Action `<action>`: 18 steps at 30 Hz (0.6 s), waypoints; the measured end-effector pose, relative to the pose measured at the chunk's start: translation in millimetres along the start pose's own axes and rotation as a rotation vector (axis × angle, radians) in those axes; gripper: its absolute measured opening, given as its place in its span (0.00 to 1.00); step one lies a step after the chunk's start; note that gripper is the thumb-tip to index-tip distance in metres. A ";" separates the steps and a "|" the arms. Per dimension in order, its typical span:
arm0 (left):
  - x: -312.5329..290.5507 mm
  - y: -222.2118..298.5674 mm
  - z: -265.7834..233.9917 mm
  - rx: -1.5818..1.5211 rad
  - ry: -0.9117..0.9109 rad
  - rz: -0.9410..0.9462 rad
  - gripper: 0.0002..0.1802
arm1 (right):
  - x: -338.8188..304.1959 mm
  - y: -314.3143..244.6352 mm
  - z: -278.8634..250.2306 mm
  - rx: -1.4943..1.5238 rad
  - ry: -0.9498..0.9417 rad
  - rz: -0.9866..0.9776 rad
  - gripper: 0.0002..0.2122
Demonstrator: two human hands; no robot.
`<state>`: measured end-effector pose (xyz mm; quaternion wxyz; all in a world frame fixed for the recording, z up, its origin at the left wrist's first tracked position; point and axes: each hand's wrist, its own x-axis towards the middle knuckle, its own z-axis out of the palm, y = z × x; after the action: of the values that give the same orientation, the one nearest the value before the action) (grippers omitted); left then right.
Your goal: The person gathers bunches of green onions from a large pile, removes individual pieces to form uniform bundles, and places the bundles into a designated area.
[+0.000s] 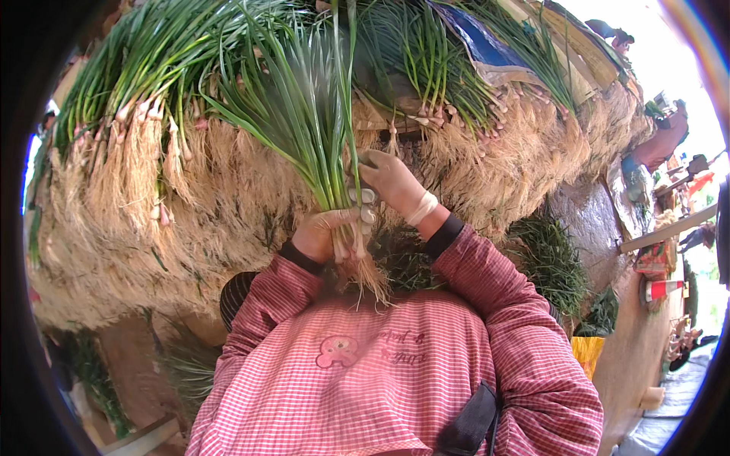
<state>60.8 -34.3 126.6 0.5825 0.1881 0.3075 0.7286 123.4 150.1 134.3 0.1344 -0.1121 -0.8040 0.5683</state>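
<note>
In front of my chest my left hand [325, 232], in a thin pale glove, is closed around a bunch of green garlic [327, 171] just above its bulbs. The leaves fan upward and away from me, while the pale roots [371, 281] hang below the hand toward my apron. My right hand [391, 185], also gloved, is at the right side of the bunch, its fingers closed on a single long garlic stalk [352, 99] standing beside the others. Its fingertips are partly hidden by the curled hand and the leaves.
A large heap of green garlic [129, 76] stretches across the far side, roots [251, 182] toward me. A blue-and-white sheet [483, 45] lies on it. Loose green leaves [551, 258] lie on the floor at right. Farther right are a wooden beam [669, 226] and another person [661, 140].
</note>
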 end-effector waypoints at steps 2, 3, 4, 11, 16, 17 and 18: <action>-1.6 1.0 -1.6 0.028 0.005 0.021 0.17 | -11.8 0.6 -10.2 -0.397 0.021 -0.007 0.12; -2.4 1.6 -2.4 0.041 0.008 0.034 0.18 | -18.4 0.1 -11.8 -0.598 0.030 -0.013 0.11; -2.9 2.9 -2.7 0.038 0.003 0.080 0.17 | -27.2 -11.6 -11.3 -0.800 0.047 0.099 0.10; -3.8 17.8 23.3 0.183 0.041 0.310 0.18 | -41.0 61.1 -39.0 -1.204 -0.440 -0.236 0.11; 8.4 12.1 8.6 0.028 0.158 0.283 0.19 | 44.2 -14.7 -69.5 -1.228 0.199 0.069 0.12; 12.8 11.5 4.5 -0.017 0.177 0.280 0.19 | 55.9 -11.8 -73.8 -1.161 0.171 0.228 0.14; 14.9 12.5 3.0 0.031 0.127 0.267 0.19 | 53.0 -1.2 -79.7 -1.060 0.174 0.162 0.16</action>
<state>49.8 -20.8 135.9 0.4568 0.1898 0.3275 0.8050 100.9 237.8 165.5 0.0816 -0.2727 -0.9551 0.0821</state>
